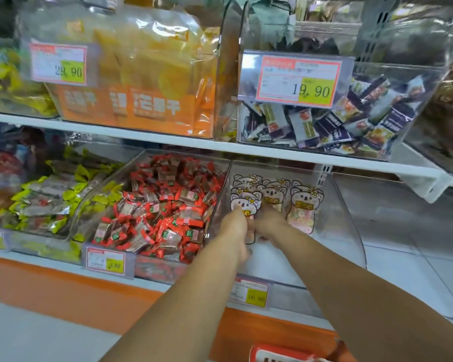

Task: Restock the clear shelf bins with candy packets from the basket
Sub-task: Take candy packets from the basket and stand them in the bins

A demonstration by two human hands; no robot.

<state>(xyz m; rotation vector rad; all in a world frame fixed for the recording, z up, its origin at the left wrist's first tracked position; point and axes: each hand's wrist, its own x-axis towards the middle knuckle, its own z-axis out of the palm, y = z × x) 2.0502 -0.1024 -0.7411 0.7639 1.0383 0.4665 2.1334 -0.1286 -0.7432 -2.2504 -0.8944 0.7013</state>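
your left hand [234, 227] and right hand [268, 222] touch the front koala packet [246, 202] in the clear bin [345, 226]; i cannot tell whether the fingers pinch it.

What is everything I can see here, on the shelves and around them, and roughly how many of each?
koala packets: several, pink and white, upright in rows in the lower right bin
clear bin: one, see-through, lower shelf, right
red candies: a heap, red, in the bin to its left
yellow-green candies: a heap, in the lower left bin
orange bags: several, orange, upper shelf, left
dark packets: a heap, purple and white, in the upper right bin
price tags: five, pink-edged with yellow, on the bin fronts
basket: one, red, bottom edge, mostly cut off
left hand: holds the front koala packet
right hand: at the same packet, fingers hidden
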